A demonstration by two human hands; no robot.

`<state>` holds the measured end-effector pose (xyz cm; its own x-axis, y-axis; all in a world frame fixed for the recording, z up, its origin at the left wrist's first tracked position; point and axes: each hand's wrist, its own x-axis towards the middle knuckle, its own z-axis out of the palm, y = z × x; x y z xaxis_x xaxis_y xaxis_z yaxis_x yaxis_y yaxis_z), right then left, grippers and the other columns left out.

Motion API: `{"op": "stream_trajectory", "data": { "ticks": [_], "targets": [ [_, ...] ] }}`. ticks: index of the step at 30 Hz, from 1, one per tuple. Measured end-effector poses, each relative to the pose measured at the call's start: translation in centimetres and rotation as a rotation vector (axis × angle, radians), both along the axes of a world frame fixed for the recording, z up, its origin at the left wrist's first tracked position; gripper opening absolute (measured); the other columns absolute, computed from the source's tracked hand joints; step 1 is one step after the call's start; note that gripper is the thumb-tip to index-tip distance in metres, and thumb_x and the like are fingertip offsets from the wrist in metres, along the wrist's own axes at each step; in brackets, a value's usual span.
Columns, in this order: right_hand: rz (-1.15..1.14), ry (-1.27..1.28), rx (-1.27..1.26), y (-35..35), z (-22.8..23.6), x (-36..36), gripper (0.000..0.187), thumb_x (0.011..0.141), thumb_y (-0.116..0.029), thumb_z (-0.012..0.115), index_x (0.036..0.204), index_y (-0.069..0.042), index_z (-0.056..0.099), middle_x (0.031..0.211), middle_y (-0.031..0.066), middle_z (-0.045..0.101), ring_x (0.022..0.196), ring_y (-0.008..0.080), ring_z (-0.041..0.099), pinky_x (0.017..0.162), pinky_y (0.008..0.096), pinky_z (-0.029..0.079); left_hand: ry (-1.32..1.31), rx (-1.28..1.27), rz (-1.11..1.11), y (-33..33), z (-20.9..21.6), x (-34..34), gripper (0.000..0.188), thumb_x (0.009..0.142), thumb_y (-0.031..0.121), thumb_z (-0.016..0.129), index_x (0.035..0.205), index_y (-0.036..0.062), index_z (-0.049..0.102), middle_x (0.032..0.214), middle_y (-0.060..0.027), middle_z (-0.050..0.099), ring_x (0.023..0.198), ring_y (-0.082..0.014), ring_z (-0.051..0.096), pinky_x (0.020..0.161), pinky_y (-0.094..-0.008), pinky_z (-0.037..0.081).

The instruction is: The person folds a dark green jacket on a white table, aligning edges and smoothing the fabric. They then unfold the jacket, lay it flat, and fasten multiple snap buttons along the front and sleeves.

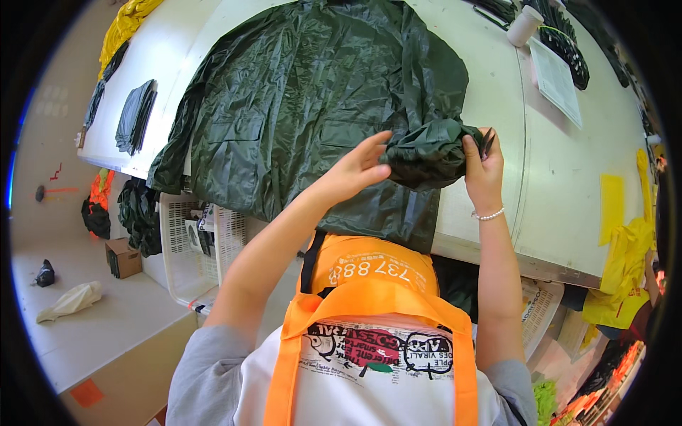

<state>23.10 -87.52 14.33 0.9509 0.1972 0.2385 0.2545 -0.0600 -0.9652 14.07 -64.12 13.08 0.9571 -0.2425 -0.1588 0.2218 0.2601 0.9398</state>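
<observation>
A dark green raincoat (298, 106) of shiny, creased fabric lies spread on the white table, its flap pockets facing up and its hem over the near edge. Its right-hand sleeve (426, 153) is bunched up in front of me. My right hand (484, 167), with a beaded bracelet at the wrist, closes around the end of that sleeve; a small dark pointed bit sticks out by the fingers, too unclear to name. On the other side of the bunch, my left hand (355, 168) is open, thumb and fingers apart, its tips close to the fabric.
Folded dark garments (136, 117) lie on the table (490, 227) at left. A white cup-like cylinder (524, 26) and a paper sheet (555, 82) are at far right. Yellow garments (629, 255) hang over the right edge. Below at left stand a white basket (186, 248) and a cardboard box (123, 257).
</observation>
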Motion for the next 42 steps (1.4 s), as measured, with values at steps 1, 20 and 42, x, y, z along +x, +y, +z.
{"op": "stream_trajectory", "data": {
  "ticks": [1,20,42],
  "targets": [
    [-0.003,0.014,-0.003,-0.2,0.0,-0.1,0.019,0.091,-0.016,0.062,0.089,-0.003,0.048,0.073,-0.0009,0.049,0.069,0.0061,0.042,0.063,0.0204,0.038,0.023,-0.229,-0.086,-0.7,-0.3,1.3,0.063,0.084,0.024,0.067,0.134,-0.0006,0.037,0.129,-0.0108,0.052,0.122,-0.0172,0.047,0.104,-0.0327,0.035],
    [0.209,-0.371,-0.577,0.0,1.2,-7.3,0.019,0.067,0.001,0.065,0.076,-0.005,0.049,0.068,0.0132,0.055,0.062,0.0338,0.057,0.054,0.0389,0.047,-0.474,0.771,0.617,-4.7,1.7,3.8,0.018,0.06,-0.006,0.057,0.068,0.0008,0.042,0.06,-0.0182,0.043,0.056,-0.0384,0.042,0.051,-0.0369,0.037],
    [-0.092,0.298,-0.154,-4.2,4.4,-11.1,0.02,0.075,0.006,0.07,0.088,-0.002,0.056,0.067,-0.0037,0.049,0.054,-0.0009,0.037,0.048,0.0173,0.029,-1.025,0.76,0.469,-5.5,5.1,0.2,0.025,0.058,-0.01,0.073,0.077,0.0011,0.06,0.077,-0.0111,0.062,0.062,-0.0212,0.06,0.054,-0.0261,0.049]
  ]
}}
